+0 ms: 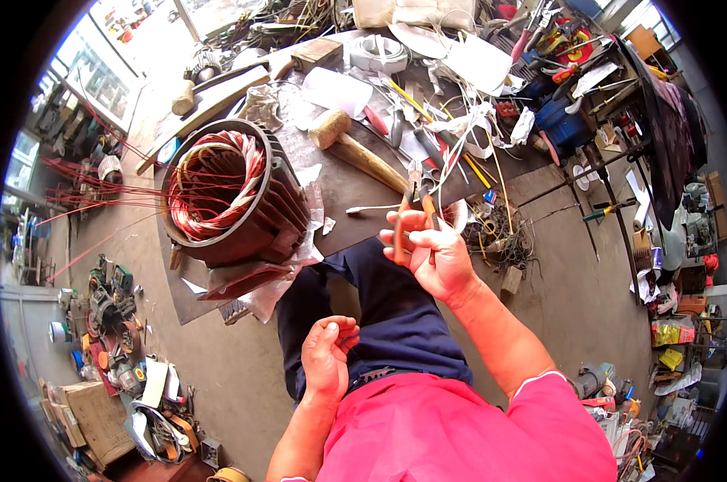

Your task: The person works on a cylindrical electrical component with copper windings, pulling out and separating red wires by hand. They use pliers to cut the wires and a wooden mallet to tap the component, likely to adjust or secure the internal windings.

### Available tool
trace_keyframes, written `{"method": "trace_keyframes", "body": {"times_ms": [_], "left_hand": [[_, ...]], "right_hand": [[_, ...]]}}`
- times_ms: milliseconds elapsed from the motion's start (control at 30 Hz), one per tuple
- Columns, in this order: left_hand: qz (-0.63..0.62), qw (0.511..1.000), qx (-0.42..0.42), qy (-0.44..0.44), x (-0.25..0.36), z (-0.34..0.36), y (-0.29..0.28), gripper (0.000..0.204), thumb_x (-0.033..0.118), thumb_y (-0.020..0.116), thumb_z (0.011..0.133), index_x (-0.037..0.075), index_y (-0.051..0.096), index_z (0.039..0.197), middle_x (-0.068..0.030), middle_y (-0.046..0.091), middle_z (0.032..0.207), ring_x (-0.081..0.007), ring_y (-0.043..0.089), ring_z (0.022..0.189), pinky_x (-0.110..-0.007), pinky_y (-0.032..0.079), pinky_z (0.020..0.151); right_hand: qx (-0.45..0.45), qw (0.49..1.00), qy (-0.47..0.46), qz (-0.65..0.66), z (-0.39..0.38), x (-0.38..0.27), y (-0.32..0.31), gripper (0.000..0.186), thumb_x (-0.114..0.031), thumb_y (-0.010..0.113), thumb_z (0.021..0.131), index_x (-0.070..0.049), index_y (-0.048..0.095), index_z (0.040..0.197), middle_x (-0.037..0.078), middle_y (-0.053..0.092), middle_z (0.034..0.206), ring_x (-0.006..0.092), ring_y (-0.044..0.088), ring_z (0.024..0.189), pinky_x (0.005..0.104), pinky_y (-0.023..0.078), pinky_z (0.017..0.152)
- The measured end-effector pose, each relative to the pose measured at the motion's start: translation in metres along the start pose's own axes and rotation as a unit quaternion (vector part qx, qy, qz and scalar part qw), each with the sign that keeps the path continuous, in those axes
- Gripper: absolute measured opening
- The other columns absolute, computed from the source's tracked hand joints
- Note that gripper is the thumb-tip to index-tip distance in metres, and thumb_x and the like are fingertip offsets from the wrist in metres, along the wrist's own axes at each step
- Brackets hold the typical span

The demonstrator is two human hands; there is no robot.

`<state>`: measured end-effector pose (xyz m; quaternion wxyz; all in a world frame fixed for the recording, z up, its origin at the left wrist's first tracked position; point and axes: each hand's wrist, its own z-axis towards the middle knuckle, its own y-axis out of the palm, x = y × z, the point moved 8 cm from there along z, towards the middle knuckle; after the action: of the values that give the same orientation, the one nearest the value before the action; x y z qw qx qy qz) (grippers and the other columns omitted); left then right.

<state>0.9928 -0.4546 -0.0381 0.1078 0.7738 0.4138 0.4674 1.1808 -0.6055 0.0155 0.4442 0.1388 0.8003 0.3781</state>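
My right hand [439, 261] grips a pair of pliers [400, 241] with orange handles, held over the near edge of the workbench. The handles are spread and the metal jaws point away from me, close to the end of a wooden mallet handle [371, 165]. Over my lap, my left hand [327, 357] is loosely curled, with no object visible in it. Left of the hands, a ribbed motor stator housing [279, 205] lies tilted on the bench, its opening facing me. Red and white windings [247, 153] ring its inside, and long red wires [110, 189] trail off leftward.
On the workbench [347, 233] are a roll of white tape [378, 55], white sleeving, screwdrivers and paper scraps. Wooden bars [211, 112] lie behind the stator. A tangle of wire [504, 233] sits right of my right hand. Tools and parts crowd both sides of the floor.
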Motion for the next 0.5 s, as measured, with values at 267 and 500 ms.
{"method": "trace_keyframes", "body": {"times_ms": [267,500], "left_hand": [[0.000,1.000,-0.004,-0.006,-0.006,0.002,0.002,0.016,0.018,0.056,0.099,0.005,0.063,0.106,-0.0086,0.071,0.103,-0.0189,0.067,0.094,-0.033,0.052,0.086],[0.008,1.000,-0.009,-0.005,-0.007,0.002,0.002,0.017,0.017,0.055,0.099,0.004,0.063,0.104,-0.0094,0.070,0.102,-0.0191,0.067,0.092,-0.033,0.053,0.085]], "right_hand": [[-0.030,0.998,0.006,0.060,-0.003,0.000,-0.010,0.024,-0.001,0.049,0.089,-0.005,0.059,0.111,0.015,0.061,0.125,0.0298,0.065,0.106,0.0479,0.056,0.083],[0.015,0.999,-0.008,0.035,-0.001,-0.004,-0.027,0.021,-0.003,0.051,0.087,-0.006,0.062,0.105,0.015,0.062,0.120,0.0273,0.067,0.097,0.0447,0.056,0.076]]}}
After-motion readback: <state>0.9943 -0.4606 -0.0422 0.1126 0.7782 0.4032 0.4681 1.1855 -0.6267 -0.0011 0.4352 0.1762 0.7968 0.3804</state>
